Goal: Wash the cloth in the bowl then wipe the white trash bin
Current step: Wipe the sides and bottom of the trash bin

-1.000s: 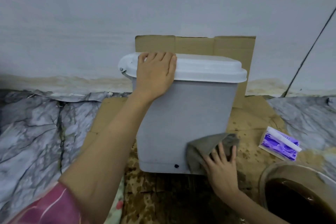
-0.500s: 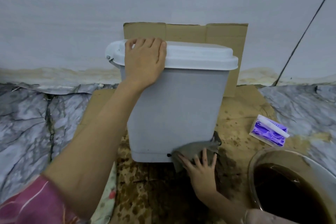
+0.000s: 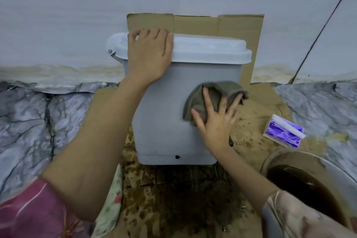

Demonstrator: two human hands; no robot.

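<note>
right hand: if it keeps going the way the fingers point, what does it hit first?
The right hand points up and slightly right, flat on the cloth against the trash bin. Sliding on, it likely meets the lid overhang first; depth is unclear.

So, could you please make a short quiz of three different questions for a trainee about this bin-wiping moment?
1. True or false: the left hand rests on the lid of the white trash bin.
2. Which surface is the grey cloth pressed against? A) the lid B) the front wall of the bin C) the cardboard
3. Fill in: the bowl near the right hand holds dark ____ water.

Key: 1 true; 2 B; 3 brown.
</note>
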